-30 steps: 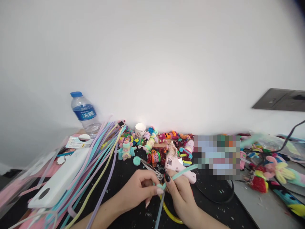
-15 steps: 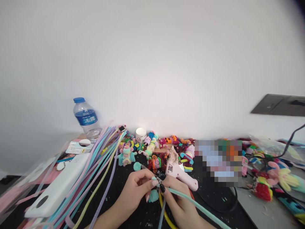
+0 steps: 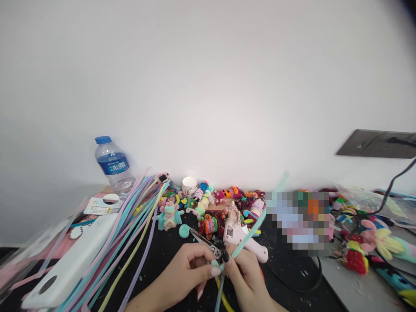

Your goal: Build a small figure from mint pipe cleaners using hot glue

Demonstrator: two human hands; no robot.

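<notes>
My left hand (image 3: 186,271) and my right hand (image 3: 243,271) meet low in the middle of the view, fingers pinched together around a mint-green pipe cleaner (image 3: 251,227). Its small coiled end (image 3: 215,263) sits between my fingertips. The free end runs up and to the right over a pink glue gun (image 3: 242,236). Small scissors (image 3: 204,239) lie just above my left fingers on the black mat (image 3: 162,251).
A fan of pastel pipe cleaners (image 3: 130,234) lies to the left, beside a white card (image 3: 69,266) and a water bottle (image 3: 113,167). Colourful pipe-cleaner figures (image 3: 208,203) line the wall. A black cable (image 3: 302,277) and more figures (image 3: 373,242) are at right.
The pipe cleaner's free end has swung from low right up toward the upper right. Both hands stay pinched at the coil, which has moved up between the fingertips.
</notes>
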